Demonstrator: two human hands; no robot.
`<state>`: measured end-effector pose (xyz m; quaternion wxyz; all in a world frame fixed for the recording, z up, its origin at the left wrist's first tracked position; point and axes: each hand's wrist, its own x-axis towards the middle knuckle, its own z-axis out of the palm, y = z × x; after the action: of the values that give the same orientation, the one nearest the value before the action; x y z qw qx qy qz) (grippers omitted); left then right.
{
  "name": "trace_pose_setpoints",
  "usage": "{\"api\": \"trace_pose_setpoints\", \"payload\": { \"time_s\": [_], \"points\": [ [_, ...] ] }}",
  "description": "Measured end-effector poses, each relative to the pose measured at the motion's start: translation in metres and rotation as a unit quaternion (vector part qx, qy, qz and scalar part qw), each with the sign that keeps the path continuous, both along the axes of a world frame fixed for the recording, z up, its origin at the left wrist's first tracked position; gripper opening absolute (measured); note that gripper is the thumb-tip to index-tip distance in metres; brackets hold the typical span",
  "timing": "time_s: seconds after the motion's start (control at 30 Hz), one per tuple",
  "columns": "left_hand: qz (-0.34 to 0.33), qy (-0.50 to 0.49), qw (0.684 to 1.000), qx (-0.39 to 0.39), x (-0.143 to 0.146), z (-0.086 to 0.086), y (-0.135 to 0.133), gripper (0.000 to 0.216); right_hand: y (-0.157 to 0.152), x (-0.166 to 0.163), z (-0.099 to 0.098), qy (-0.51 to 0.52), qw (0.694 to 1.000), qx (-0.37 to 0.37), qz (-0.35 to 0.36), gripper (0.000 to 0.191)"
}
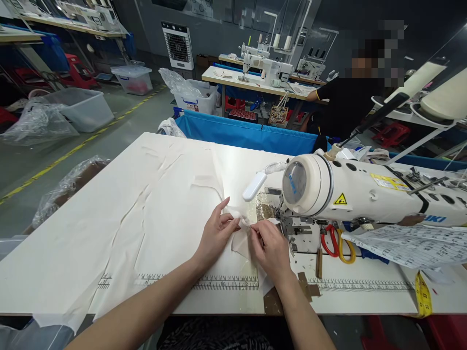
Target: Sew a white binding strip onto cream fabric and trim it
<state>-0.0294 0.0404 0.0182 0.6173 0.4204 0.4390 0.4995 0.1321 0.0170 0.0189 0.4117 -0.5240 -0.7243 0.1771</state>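
A large piece of cream fabric lies spread over the white sewing table. My left hand pinches a folded edge of this fabric just left of the needle area. My right hand pinches the same fabric edge a little to the right, close to the presser foot of the white sewing machine. Both hands have their fingers closed on the cloth.
Red- and yellow-handled scissors lie under the machine arm. A printed sheet rests at the right, with a yellow tape measure near the edge. A blue bin stands behind the table. Another person in black sits at the back right.
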Motion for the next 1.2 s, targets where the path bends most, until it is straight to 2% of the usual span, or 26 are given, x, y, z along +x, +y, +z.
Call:
{"api": "trace_pose_setpoints", "payload": {
  "time_s": [0.17, 0.3, 0.47, 0.6, 0.7, 0.77, 0.83, 0.9, 0.97, 1.03, 1.1, 1.2],
  "points": [
    [0.019, -0.04, 0.999, -0.017, 0.002, -0.002, 0.005, 0.08, -0.002, 0.001, 0.006, 0.07, 0.997, -0.005, 0.036, 0.014],
    [0.012, -0.061, 0.997, -0.036, 0.004, -0.001, 0.003, 0.086, -0.004, 0.0, 0.006, 0.16, 0.983, -0.076, 0.054, 0.015],
    [-0.064, -0.104, 0.991, -0.047, 0.007, -0.004, -0.003, 0.093, -0.002, 0.0, 0.003, 0.242, 0.96, -0.137, 0.036, 0.02],
    [-0.101, -0.096, 0.988, -0.063, 0.008, -0.005, -0.004, 0.084, 0.001, 0.004, 0.001, 0.252, 0.957, -0.141, -0.01, 0.024],
    [-0.054, -0.057, 0.996, -0.034, 0.006, -0.002, 0.0, 0.07, 0.0, 0.007, -0.003, 0.242, 0.959, -0.149, -0.026, 0.023],
    [-0.001, -0.024, 1.0, -0.002, 0.002, -0.001, 0.005, 0.063, -0.004, 0.006, -0.003, 0.236, 0.954, -0.184, 0.006, 0.023],
    [0.032, -0.01, 0.999, 0.009, -0.001, -0.003, 0.01, 0.061, -0.011, 0.003, -0.001, 0.23, 0.938, -0.246, 0.079, 0.024],
    [0.035, -0.016, 0.999, -0.006, -0.003, -0.006, 0.014, 0.065, -0.02, -0.001, 0.006, 0.225, 0.912, -0.307, 0.156, 0.025],
    [0.024, -0.042, 0.998, -0.036, -0.003, -0.008, 0.016, 0.075, -0.029, -0.005, 0.014, 0.211, 0.9, -0.326, 0.199, 0.023],
    [0.008, -0.087, 0.994, -0.069, -0.002, -0.008, 0.015, 0.085, -0.034, -0.008, 0.021, 0.17, 0.922, -0.285, 0.2, 0.02],
    [-0.011, -0.145, 0.985, -0.089, -0.001, -0.005, 0.014, 0.09, -0.035, -0.009, 0.026, 0.116, 0.96, -0.193, 0.167, 0.018],
    [-0.058, -0.203, 0.974, -0.086, 0.001, 0.001, 0.012, 0.078, -0.034, -0.01, 0.029, 0.063, 0.993, -0.036, 0.094, 0.016]
  ]
}}
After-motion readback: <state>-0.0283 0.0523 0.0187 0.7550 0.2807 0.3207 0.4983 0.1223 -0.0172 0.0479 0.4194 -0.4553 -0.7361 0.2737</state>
